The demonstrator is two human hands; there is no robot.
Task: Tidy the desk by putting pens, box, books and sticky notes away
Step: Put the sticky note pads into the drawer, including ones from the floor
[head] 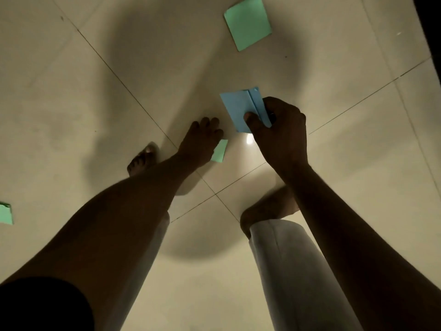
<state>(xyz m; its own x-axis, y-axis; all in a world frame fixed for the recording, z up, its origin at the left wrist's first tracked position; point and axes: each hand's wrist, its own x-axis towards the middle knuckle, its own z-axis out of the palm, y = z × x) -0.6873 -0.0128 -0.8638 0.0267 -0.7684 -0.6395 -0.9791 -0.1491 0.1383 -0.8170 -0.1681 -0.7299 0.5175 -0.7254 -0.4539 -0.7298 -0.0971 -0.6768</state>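
Note:
My right hand (279, 137) is shut on a small bunch of blue sticky notes (241, 108), thumb on top, held above the tiled floor. My left hand (199, 142) reaches down onto a green sticky note (220, 152) lying on the floor and covers its left part. The hand hides whether the fingers grip that note. A larger green sticky pad (248, 22) lies on the floor farther ahead. Another green note (5, 213) lies at the left edge.
The floor is pale glossy tile (71, 91) with dark grout lines and a lamp reflection beside the right hand. My bare feet (140, 161) (269, 206) and white trouser legs (286, 271) stand below the hands. A dark edge runs along the far right.

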